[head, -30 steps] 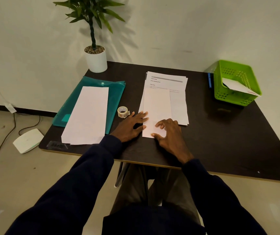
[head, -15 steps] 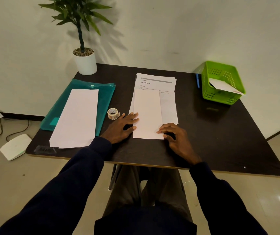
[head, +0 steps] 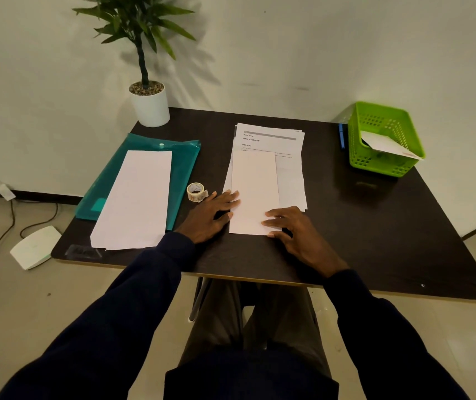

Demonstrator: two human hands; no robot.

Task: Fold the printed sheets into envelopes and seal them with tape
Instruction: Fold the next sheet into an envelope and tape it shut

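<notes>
Resting on dark table [head: 375, 226] by pale wall [head: 288, 53]: left hand [head: 210, 215] spread, touching folded sheet [head: 254, 186]; right hand [head: 294, 229] flat on it.

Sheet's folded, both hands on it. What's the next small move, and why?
Probably the left hand should reach for the tape roll just beside it, while the right hand holds the folded sheet flat. The sheet already lies folded narrow on the printed stack, and I see no tape on it yet.
</notes>
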